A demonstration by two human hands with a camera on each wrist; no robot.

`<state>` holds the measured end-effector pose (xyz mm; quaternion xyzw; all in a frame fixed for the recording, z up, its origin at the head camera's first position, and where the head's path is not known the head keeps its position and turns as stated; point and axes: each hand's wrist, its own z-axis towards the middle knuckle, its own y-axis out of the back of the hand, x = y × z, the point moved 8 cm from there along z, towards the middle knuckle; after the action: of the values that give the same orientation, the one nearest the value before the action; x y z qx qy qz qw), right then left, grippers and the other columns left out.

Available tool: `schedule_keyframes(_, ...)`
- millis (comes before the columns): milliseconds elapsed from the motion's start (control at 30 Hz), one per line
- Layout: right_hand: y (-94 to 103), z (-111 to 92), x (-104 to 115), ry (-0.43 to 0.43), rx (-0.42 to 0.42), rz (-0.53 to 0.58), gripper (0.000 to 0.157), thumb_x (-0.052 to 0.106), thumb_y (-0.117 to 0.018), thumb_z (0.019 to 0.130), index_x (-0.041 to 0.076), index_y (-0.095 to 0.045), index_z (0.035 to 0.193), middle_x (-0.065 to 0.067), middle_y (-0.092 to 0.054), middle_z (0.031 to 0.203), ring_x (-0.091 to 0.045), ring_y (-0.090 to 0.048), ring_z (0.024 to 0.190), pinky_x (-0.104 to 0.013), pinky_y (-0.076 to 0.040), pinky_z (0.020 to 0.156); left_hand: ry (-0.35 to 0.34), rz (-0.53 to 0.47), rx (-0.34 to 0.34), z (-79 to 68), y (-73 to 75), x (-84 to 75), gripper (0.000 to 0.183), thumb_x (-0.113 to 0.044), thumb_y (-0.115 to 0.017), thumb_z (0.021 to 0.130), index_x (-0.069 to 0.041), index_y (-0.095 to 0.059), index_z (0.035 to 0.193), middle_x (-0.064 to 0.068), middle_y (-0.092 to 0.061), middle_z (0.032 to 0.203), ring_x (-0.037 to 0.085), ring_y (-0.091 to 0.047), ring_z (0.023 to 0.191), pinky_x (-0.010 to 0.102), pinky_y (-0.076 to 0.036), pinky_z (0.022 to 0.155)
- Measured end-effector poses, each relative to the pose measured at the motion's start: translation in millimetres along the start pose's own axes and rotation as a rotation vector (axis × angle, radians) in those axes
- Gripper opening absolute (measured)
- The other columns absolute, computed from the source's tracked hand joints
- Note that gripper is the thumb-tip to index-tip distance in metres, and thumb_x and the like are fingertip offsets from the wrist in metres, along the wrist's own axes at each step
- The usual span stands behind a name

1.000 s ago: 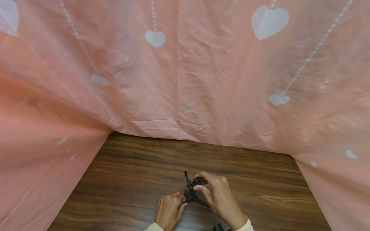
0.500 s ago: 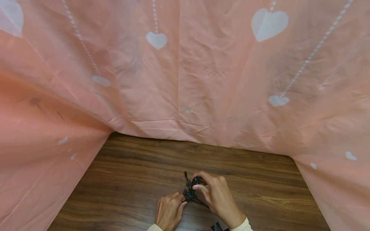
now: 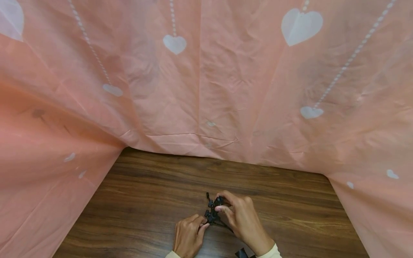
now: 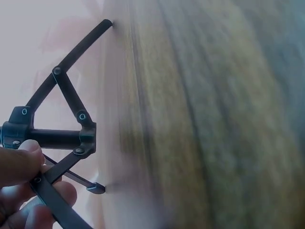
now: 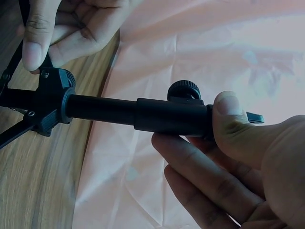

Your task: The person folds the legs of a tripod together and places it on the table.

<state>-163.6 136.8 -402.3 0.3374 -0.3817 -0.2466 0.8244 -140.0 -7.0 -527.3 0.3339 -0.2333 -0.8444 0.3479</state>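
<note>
A small black tripod (image 3: pixel 213 217) stands on the wooden table with its legs spread, between the two hands. My left hand (image 3: pixel 188 233) pinches one of its legs near the hinged brace, as the left wrist view shows with the folding braces (image 4: pixel 71 98) and centre tube (image 4: pixel 57 138). The right hand (image 3: pixel 244 218) grips the top of the tripod's column (image 5: pixel 167 116), thumb on one side and fingers on the other. A ridged knob (image 5: pixel 184 89) sticks out from the column beside that thumb. Another knob sits at the collar (image 5: pixel 53 98) where the legs join.
A dark wood-grain tabletop (image 3: pixel 155 186) lies under the hands. Pink sheeting (image 3: pixel 226 89) printed with white hearts hangs at the back and both sides. Close to the right sleeve, a black object (image 3: pixel 241 253) is partly cut off by the bottom edge.
Both hands keep their hold on the tripod and stay nearly in place. The tripod and right hand have shifted only very slightly.
</note>
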Motion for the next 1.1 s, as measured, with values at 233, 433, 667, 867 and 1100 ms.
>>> schedule_keyframes(233, 0.7, 0, 1, 0.011, -0.014, -0.014, 0.029, 0.018, -0.087, 0.082, 0.014, -0.074, 0.107, 0.005, -0.082, 0.091, 0.013, -0.051, 0.064, -0.023, -0.059, 0.064, -0.004, -0.043, -0.054, 0.6, 3.2, 0.1, 0.019, -0.016, -0.095, 0.074, -0.019, -0.077, 0.08, -0.014, -0.064, 0.071, -0.007, -0.054, 0.061, 0.011, -0.039, 0.054)
schedule_keyframes(433, 2.6, -1, 1, 0.006, -0.018, -0.018, 0.028, 0.018, -0.087, 0.082, 0.015, -0.074, 0.107, 0.005, -0.082, 0.089, 0.014, -0.047, 0.062, -0.025, -0.059, 0.063, 0.044, 0.007, 0.031, 7.9, 4.8, 0.0, 0.02, -0.022, -0.097, 0.074, -0.021, -0.078, 0.079, -0.016, -0.068, 0.071, -0.005, -0.059, 0.065, 0.013, -0.044, 0.056)
schedule_keyframes(667, 1.5, -1, 1, -0.015, 0.01, 0.003, 0.028, 0.016, -0.086, 0.084, 0.013, -0.074, 0.109, 0.002, -0.083, 0.091, 0.012, -0.055, 0.063, -0.021, -0.059, 0.064, 0.121, 0.145, 0.19, 17.4, 6.1, -8.2, 0.022, -0.023, -0.098, 0.071, -0.02, -0.078, 0.081, -0.011, -0.071, 0.075, 0.008, -0.066, 0.067, 0.026, -0.052, 0.055)
schedule_keyframes(867, 2.5, 0, 2, -0.004, -0.008, -0.014, 0.027, 0.019, -0.086, 0.084, 0.014, -0.074, 0.108, 0.003, -0.082, 0.091, 0.011, -0.057, 0.066, -0.023, -0.059, 0.065, 0.139, 0.223, 0.198, 19.7, 5.7, -14.0, 0.027, -0.02, -0.098, 0.067, -0.02, -0.073, 0.078, -0.006, -0.067, 0.072, 0.016, -0.067, 0.062, 0.033, -0.05, 0.051)
schedule_keyframes(1100, 0.7, 1, 1, -0.013, 0.002, -0.004, 0.027, 0.017, -0.086, 0.084, 0.013, -0.074, 0.108, 0.001, -0.083, 0.093, -0.002, -0.073, 0.078, -0.025, -0.062, 0.068, 0.127, 0.189, 0.157, 17.4, 1.9, -12.3, 0.03, -0.017, -0.097, 0.068, -0.018, -0.068, 0.076, -0.007, -0.065, 0.07, 0.015, -0.065, 0.057, 0.03, -0.045, 0.047)
